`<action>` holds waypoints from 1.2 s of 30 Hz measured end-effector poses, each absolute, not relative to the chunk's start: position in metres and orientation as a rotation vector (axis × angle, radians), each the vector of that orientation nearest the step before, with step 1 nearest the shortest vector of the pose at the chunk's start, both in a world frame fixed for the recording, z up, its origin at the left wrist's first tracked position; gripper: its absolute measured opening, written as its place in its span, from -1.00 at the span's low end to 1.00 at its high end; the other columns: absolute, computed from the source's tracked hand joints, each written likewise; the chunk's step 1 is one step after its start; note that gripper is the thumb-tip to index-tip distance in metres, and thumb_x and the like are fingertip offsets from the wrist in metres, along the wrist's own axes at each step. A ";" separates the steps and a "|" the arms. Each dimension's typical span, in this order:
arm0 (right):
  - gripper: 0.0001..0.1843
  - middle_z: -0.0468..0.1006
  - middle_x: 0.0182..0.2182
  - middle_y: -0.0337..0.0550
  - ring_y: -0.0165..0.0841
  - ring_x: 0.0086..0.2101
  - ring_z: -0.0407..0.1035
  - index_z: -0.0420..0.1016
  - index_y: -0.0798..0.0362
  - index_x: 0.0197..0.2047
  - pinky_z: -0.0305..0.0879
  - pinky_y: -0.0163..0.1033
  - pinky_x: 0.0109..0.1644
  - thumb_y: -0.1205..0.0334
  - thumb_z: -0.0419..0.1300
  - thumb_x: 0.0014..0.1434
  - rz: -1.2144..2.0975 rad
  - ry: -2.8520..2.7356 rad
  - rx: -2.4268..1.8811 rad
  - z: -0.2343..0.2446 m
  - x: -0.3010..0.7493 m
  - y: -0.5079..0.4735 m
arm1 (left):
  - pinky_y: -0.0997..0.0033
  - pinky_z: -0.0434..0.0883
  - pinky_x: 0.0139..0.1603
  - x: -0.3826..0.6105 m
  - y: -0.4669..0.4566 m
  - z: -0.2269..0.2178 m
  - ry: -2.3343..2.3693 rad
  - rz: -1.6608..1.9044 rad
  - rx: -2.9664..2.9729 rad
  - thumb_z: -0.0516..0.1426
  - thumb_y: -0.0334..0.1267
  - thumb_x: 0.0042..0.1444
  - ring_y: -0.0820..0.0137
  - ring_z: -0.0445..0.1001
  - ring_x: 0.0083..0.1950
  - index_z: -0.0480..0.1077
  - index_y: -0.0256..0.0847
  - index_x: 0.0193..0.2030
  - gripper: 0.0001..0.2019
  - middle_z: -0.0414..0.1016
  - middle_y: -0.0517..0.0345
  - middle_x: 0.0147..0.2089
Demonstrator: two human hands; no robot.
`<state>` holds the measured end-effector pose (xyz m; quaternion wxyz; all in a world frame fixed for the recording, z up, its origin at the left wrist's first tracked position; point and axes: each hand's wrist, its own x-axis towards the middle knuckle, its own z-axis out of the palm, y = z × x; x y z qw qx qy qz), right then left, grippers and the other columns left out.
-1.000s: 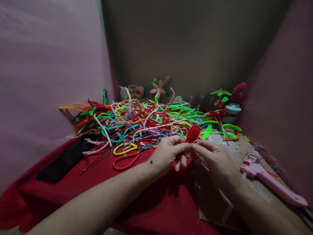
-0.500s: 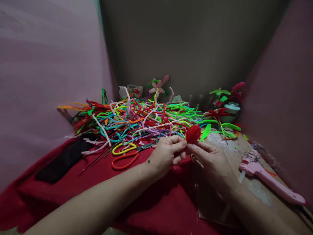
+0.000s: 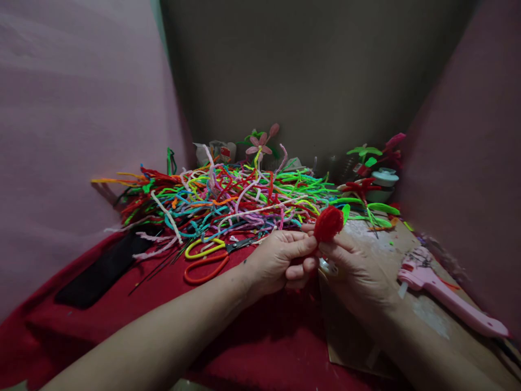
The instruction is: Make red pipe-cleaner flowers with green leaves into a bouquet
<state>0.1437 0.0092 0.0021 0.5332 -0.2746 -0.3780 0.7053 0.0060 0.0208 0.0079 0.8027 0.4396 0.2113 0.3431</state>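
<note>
A fuzzy red pipe-cleaner petal point(image 3: 329, 224), rounded like a bud, stands up between my two hands. My left hand point(image 3: 287, 255) is closed, its thumb and forefinger pinching the petal's lower left side. My right hand point(image 3: 350, 266) pinches the lower right of it with thumb and fingers. The base of the petal is hidden by my fingertips. Just behind it shows part of a green pipe-cleaner leaf point(image 3: 345, 214). Scissors point(image 3: 207, 258) with one yellow and one red handle lie to the left of my left hand.
A big heap of coloured pipe cleaners point(image 3: 240, 198) spreads across the back. At the right, a pink glue gun point(image 3: 448, 298) lies on a cardboard sheet point(image 3: 366, 347). A black phone-like slab point(image 3: 101, 271) rests at the left on the red cloth point(image 3: 252, 336). Finished-looking flowers point(image 3: 260, 145) stand behind the heap.
The red petal has risen slightly and moved a little right, and more of it shows above my fingers. Both hands keep their pinch. The view has shifted a touch.
</note>
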 end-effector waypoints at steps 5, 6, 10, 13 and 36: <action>-0.82 0.56 -0.47 -0.21 -0.32 -0.42 0.41 0.57 0.03 -0.30 0.29 -0.20 -0.29 0.27 0.28 -0.06 1.683 -0.843 -0.651 -0.001 0.136 0.010 | 0.64 0.01 -0.75 0.014 0.013 0.014 0.780 0.985 1.137 0.10 -0.08 0.06 0.66 0.04 -0.75 0.22 -0.23 -0.35 -0.75 0.24 0.37 -0.62; -0.81 0.57 -0.45 -0.20 -0.31 -0.41 0.42 0.56 0.03 -0.30 0.29 -0.20 -0.28 0.27 0.28 -0.07 1.668 -0.838 -0.652 -0.002 0.135 0.010 | 0.64 0.04 -0.74 0.015 0.011 0.015 0.840 1.040 1.186 0.10 -0.09 0.06 0.65 0.08 -0.74 0.21 -0.21 -0.31 -0.76 0.24 0.38 -0.61; -0.80 0.59 -0.40 -0.18 -0.30 -0.36 0.43 0.55 0.05 -0.28 0.29 -0.21 -0.24 0.29 0.25 -0.05 1.617 -0.784 -0.625 -0.003 0.132 0.009 | 0.61 0.21 -0.58 0.017 0.007 0.011 0.977 1.211 1.436 0.07 -0.17 0.10 0.60 0.23 -0.59 0.20 -0.17 -0.20 -0.82 0.28 0.32 -0.50; -0.83 0.59 -0.42 -0.19 -0.30 -0.35 0.43 0.55 0.05 -0.31 0.29 -0.22 -0.24 0.29 0.26 -0.06 1.628 -0.740 -0.628 -0.003 0.131 0.008 | 0.55 0.31 -0.37 0.015 0.005 0.006 1.035 1.239 1.673 -0.01 -0.23 0.16 0.52 0.35 -0.39 0.18 -0.15 -0.11 -0.84 0.35 0.22 -0.34; -0.87 0.52 -0.51 -0.23 -0.42 -0.50 0.30 0.57 0.06 -0.38 0.21 -0.28 -0.38 0.21 0.27 -0.02 1.570 -0.886 -0.645 -0.002 0.136 0.007 | 0.65 0.04 -0.69 0.010 0.009 0.023 0.848 1.090 1.294 0.12 -0.25 0.03 0.68 0.08 -0.70 0.25 -0.23 -0.36 -0.88 0.28 0.35 -0.60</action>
